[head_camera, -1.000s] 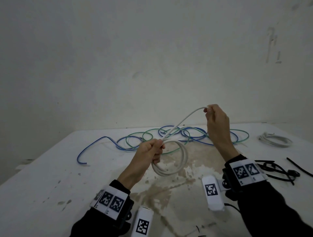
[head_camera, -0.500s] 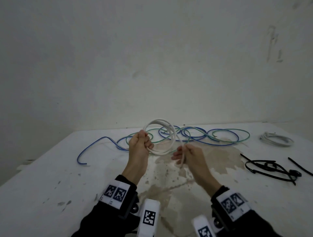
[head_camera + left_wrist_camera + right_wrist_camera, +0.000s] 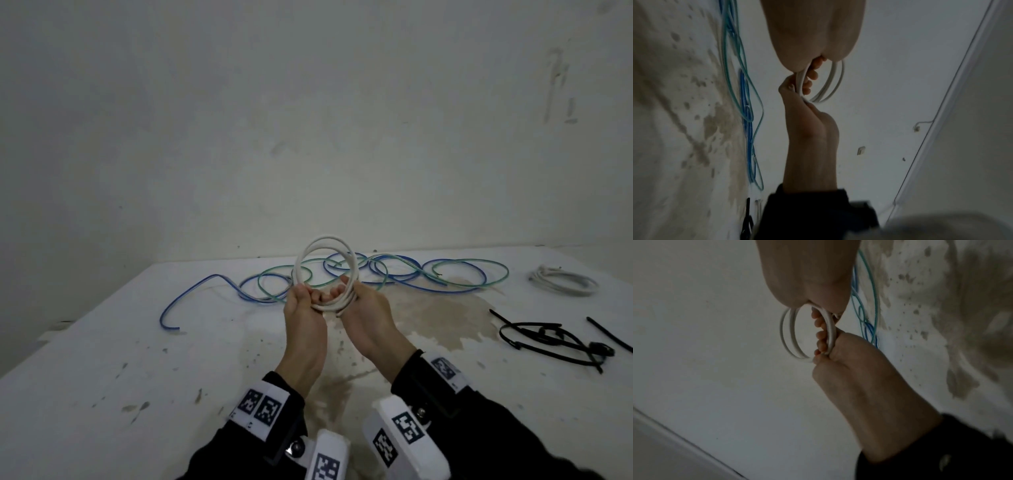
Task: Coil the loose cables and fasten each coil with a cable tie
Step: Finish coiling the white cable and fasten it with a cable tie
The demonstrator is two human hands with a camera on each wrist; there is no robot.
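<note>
Both hands grip one white cable coil [image 3: 324, 270], which is held upright above the table [image 3: 102, 359] in front of the person. The left hand [image 3: 303, 317] has its fingers curled round the coil's lower left arc, the thumb lying on the near side. The right hand [image 3: 364, 313] closes on the lower right arc just beside it, so the two hands nearly touch along the bottom of the loops. From the left wrist view, the fingertips [image 3: 812, 75] of the left hand show through the ring, wrapped round the strands. From the right wrist view the coil [image 3: 807, 334] reads as about three turns, slightly fanned apart at the far side and bunched together where the hands hold it.

Behind the coil, on the table, lies a loose blue cable [image 3: 212, 282] tangled in overlapping loops with a green cable [image 3: 469, 272]; one blue end trails off to the left toward the near edge. These cables lie flat, well below the raised coil, and do not touch it. Far to the right rests a second white coil [image 3: 561, 282]. Nearer on the right lie black cable ties [image 3: 548, 337], some looped, with one straight tie [image 3: 608, 339] beside them. A brownish stain [image 3: 428, 315] spreads over the table under and right of the hands. A plain pale wall [image 3: 308, 120] stands behind.
</note>
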